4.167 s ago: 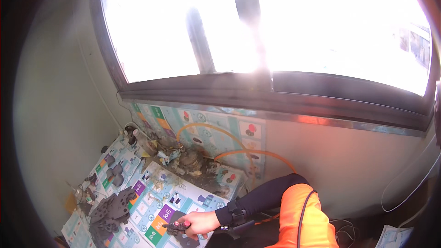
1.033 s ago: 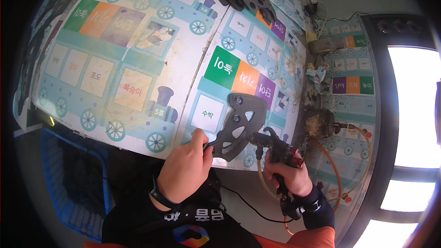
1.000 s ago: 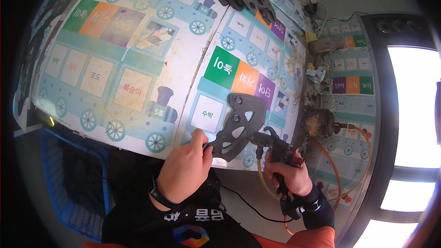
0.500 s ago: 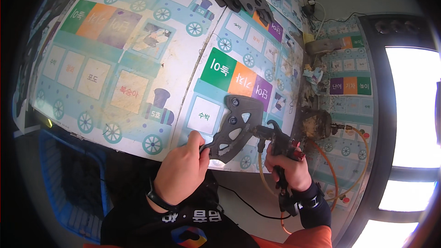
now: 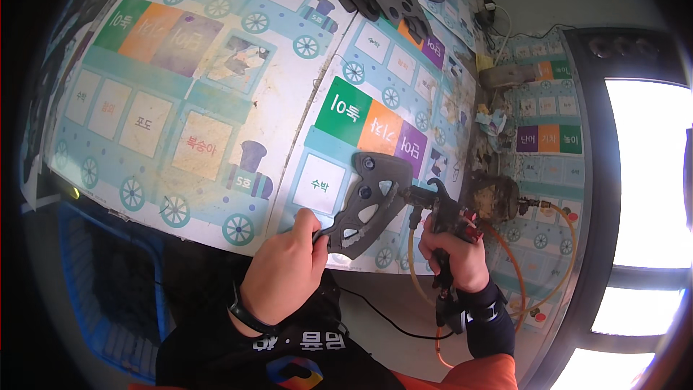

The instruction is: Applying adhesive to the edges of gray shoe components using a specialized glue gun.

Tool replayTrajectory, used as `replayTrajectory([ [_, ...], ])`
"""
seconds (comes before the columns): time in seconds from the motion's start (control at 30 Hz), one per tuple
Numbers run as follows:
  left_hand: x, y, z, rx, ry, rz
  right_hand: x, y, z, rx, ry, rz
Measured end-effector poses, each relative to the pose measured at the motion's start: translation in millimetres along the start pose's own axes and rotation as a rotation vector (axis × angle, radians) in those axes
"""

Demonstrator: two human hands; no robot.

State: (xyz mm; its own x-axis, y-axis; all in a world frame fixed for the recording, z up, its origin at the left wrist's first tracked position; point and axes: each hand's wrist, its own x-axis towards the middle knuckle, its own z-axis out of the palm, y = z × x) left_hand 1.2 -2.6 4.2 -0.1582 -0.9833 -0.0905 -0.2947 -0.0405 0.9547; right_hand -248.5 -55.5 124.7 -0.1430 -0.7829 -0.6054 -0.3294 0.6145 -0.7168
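My left hand (image 5: 285, 274) pinches the lower end of a flat dark grey bracket-like part (image 5: 367, 206) with two round holes and several larger cut-outs. The part is held over the near edge of a table covered with printed sheets. In my right hand (image 5: 463, 258) is a black spray gun (image 5: 449, 218), my fingers wrapped round its grip. Its nozzle points left at the part's right edge, with a small gap between them. A pale speckled patch shows along the part's lower right edge.
More dark grey parts (image 5: 393, 3) lie at the table's far side. Amber hoses (image 5: 575, 245) run from the gun area toward a grimy pot-like container (image 5: 497, 196) at the right. A blue basket (image 5: 108, 296) stands on the floor at lower left. Bright window panes (image 5: 650, 173) are at far right.
The spray gun and my right hand have shifted slightly up and to the right, so the nozzle is a little farther from the part. My left hand and the part have barely moved.
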Motion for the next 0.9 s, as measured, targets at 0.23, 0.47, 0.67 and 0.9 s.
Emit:
replayTrajectory([
  [0.23,0,0,0,-0.006,-0.001,-0.005,7,-3,3,-0.020,0.019,-0.025],
  [0.47,0,-1,0,-0.020,-0.005,-0.019,8,-6,8,-0.037,0.006,-0.039],
  [0.67,0,-1,0,-0.007,-0.024,-0.033,8,-9,13,-0.057,-0.036,-0.057],
  [0.9,-1,-2,-1,-0.021,-0.027,-0.030,7,-11,20,-0.025,-0.070,-0.034],
])
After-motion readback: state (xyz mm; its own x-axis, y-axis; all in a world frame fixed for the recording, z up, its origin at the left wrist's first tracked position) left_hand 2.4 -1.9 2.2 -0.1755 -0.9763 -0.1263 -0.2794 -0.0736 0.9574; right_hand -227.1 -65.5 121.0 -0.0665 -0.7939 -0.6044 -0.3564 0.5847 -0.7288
